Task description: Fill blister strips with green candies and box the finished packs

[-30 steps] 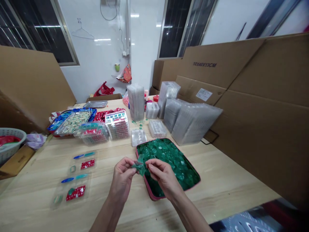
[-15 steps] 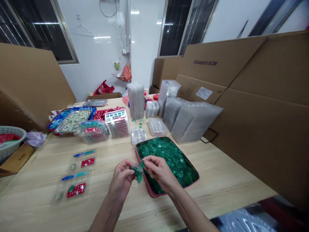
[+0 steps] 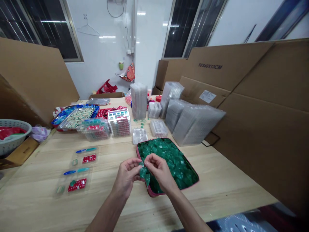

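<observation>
Left hand (image 3: 126,175) pinches green pieces (image 3: 145,175); right hand (image 3: 158,170), now drawn closer, apparently grips upper edge, fingertips together; handling seemingly unfinished.

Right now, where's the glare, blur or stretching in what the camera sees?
Head view: glare streaks the white wall and the left window; head view: the large cardboard at right looks stretched, its lower right dark; head view: the green piece in the left hand is too soft for fine detail.
</observation>
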`<state>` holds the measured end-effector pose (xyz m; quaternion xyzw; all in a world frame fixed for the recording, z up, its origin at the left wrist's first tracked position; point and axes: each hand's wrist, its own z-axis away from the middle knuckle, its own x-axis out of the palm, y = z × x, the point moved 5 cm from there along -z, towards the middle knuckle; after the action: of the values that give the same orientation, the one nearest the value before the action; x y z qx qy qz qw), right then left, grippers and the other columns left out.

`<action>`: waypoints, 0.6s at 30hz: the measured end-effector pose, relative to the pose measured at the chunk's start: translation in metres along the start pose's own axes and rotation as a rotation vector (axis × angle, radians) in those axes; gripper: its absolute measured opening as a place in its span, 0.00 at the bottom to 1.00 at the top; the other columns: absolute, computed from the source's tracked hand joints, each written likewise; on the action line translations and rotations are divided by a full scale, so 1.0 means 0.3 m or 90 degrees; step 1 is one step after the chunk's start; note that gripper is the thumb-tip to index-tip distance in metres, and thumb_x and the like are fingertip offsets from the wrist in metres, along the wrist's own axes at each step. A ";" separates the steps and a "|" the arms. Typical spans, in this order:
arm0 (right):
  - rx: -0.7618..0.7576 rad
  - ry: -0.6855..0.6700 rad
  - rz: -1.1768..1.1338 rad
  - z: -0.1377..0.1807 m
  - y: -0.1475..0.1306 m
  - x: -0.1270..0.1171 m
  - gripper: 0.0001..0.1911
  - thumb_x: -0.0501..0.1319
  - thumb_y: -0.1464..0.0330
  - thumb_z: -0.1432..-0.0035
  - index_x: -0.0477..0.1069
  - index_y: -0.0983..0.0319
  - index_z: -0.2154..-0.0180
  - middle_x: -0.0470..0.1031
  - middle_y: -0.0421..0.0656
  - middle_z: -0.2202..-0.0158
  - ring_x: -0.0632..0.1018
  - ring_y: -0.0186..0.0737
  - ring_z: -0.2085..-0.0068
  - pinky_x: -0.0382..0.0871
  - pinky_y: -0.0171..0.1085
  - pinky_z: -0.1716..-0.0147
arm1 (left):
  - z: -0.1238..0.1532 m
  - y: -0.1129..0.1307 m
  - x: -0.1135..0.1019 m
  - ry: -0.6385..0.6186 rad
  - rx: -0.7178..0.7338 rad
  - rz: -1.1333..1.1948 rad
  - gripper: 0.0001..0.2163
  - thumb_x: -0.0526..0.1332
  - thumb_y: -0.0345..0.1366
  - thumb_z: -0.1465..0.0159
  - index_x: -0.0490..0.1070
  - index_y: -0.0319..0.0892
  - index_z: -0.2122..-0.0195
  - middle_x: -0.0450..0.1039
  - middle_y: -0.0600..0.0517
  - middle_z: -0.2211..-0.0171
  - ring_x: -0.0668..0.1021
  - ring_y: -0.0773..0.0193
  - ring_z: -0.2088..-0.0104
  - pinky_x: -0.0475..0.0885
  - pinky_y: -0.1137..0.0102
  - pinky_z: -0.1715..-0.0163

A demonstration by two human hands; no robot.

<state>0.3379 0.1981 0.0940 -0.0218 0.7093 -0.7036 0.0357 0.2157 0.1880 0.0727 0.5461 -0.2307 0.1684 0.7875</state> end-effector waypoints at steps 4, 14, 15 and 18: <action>-0.077 -0.023 0.220 0.037 -0.038 0.015 0.11 0.64 0.63 0.51 0.71 0.62 0.66 0.67 0.37 0.75 0.64 0.32 0.75 0.58 0.32 0.75 | 0.008 0.019 -0.022 0.061 0.063 -0.021 0.15 0.72 0.36 0.59 0.69 0.37 0.74 0.71 0.55 0.76 0.73 0.70 0.79 0.70 0.75 0.81; -0.041 -0.090 0.226 0.025 -0.019 0.059 0.08 0.57 0.70 0.49 0.73 0.63 0.67 0.71 0.38 0.76 0.66 0.32 0.77 0.57 0.31 0.77 | 0.022 0.064 -0.045 0.059 0.072 -0.058 0.16 0.70 0.36 0.57 0.70 0.36 0.69 0.72 0.54 0.82 0.74 0.65 0.83 0.70 0.72 0.82; -0.043 -0.089 0.224 0.021 -0.016 0.058 0.08 0.57 0.71 0.50 0.73 0.63 0.68 0.71 0.38 0.76 0.66 0.31 0.77 0.57 0.31 0.78 | 0.023 0.066 -0.048 0.055 0.073 -0.062 0.16 0.69 0.37 0.56 0.70 0.36 0.68 0.72 0.54 0.81 0.74 0.65 0.83 0.70 0.72 0.83; -0.053 -0.086 0.217 0.011 -0.010 0.061 0.08 0.56 0.72 0.51 0.74 0.63 0.71 0.71 0.37 0.78 0.65 0.31 0.78 0.56 0.31 0.78 | 0.027 0.072 -0.055 0.027 0.099 -0.126 0.12 0.67 0.36 0.53 0.71 0.37 0.69 0.72 0.53 0.78 0.75 0.66 0.80 0.71 0.72 0.82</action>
<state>0.3199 0.1934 0.0968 0.0496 0.7271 -0.6546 0.2011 0.1894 0.1877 0.0830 0.6220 -0.1449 0.1186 0.7603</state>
